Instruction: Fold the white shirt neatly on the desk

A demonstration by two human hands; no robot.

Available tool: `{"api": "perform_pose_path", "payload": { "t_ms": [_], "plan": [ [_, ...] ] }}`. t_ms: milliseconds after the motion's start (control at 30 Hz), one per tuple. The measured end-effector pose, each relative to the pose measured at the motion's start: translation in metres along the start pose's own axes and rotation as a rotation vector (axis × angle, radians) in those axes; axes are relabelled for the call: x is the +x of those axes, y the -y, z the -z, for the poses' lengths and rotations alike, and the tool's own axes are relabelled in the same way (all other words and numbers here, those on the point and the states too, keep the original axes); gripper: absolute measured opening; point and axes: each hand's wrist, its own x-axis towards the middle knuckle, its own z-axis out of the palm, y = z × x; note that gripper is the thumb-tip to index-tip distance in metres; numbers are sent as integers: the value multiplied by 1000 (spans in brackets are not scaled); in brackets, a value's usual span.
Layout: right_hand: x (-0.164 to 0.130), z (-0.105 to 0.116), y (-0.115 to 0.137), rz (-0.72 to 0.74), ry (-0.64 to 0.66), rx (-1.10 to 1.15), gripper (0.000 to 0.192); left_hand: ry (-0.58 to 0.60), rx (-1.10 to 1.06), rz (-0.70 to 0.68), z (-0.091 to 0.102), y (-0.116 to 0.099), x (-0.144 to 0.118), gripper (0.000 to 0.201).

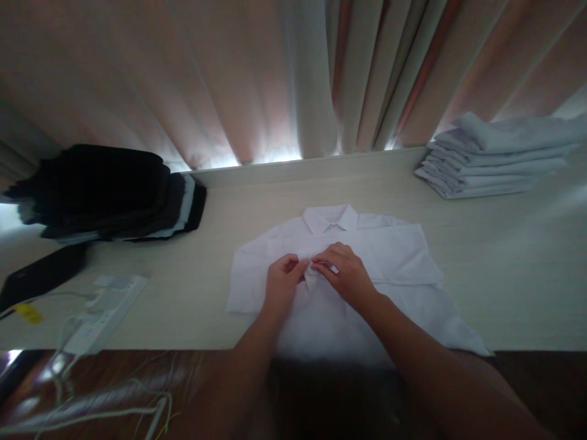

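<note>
A white short-sleeved shirt lies flat on the pale table, collar away from me, its lower part hanging over the near edge. My left hand and my right hand meet at the middle of the shirt's front, just below the collar. Both pinch the fabric of the front placket between fingertips. The fingers hide the exact spot they grip.
A pile of folded white shirts sits at the back right. A stack of dark folded garments is at the back left. A white power strip with cables and a black flat object lie at the left. Curtains hang behind.
</note>
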Motion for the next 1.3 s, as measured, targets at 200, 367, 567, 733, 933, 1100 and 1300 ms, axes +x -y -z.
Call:
{"api": "perform_pose_path", "payload": {
  "t_ms": [200, 367, 567, 733, 933, 1100, 1300],
  "plan": [
    [2, -4, 3, -171, 34, 127, 2, -9, 13, 8, 5, 2, 3, 24],
    [1, 0, 10, -359, -15, 279, 3, 50, 23, -28, 6, 7, 3, 17],
    [0, 0, 13, -384, -23, 288, 3, 61, -2, 10, 4, 5, 0, 13],
    [0, 0, 11, -346, 17, 245, 1, 15, -6, 56, 3, -2, -3, 13],
    [-3, -1, 15, -345, -15, 234, 2, -17, 57, 49, -1, 2, -4, 12],
    [-6, -6, 18, -399, -91, 306, 4, -21, 229, -121, 0, 6, -5, 15],
    [-8, -9, 17, -570, -90, 421, 4, -29, 460, -276, 4, 10, -5, 10]
  ]
}}
